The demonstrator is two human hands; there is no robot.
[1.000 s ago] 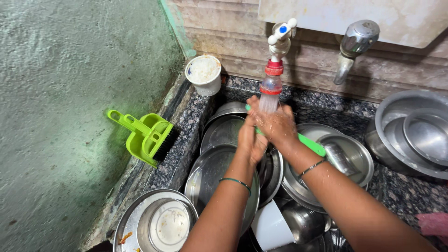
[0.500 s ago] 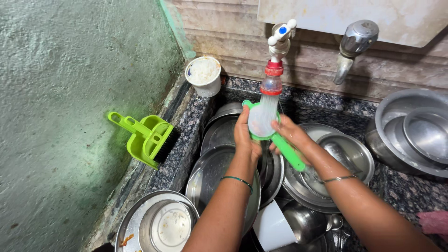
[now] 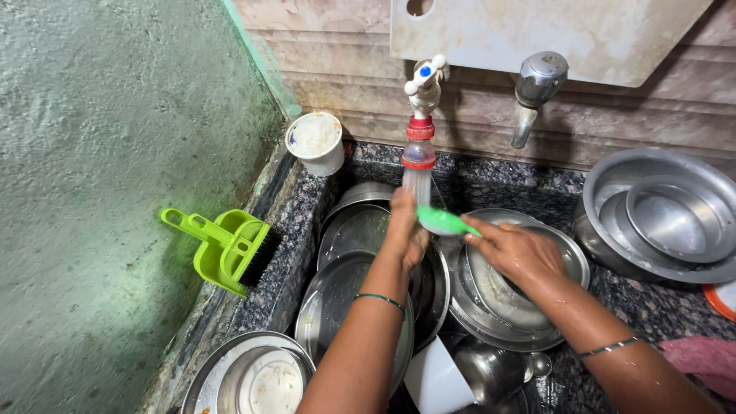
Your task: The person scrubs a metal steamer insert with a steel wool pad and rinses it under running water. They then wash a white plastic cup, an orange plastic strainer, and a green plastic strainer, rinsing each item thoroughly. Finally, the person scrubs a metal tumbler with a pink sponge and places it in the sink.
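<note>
2 hands under white tap [image 3: 423, 80]: left hand [image 3: 405, 230] and right hand [image 3: 512, 249] both on 1 green utensil [image 3: 446, 222], directly below tap spout. Left fingers curled round its near end; right fingers closed on other end, grip detail unclear. Utensil type hard to tell, mostly covered.
2 taps total; 2nd, metal tap [image 3: 534, 90], right of white one.
1 white cup [image 3: 315, 143] left of tap.
1 green dustpan w/ brush [image 3: 224, 249] further left.
Steel plates [image 3: 349, 307] below tap: approx 5, overlapping, exact count unclear.
Steel bowls [image 3: 659, 215] right of tap: 2 nested, cut off at frame edge.

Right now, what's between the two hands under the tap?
In the head view, a green utensil spans between the left hand and right hand, under the tap's nozzle.
</note>
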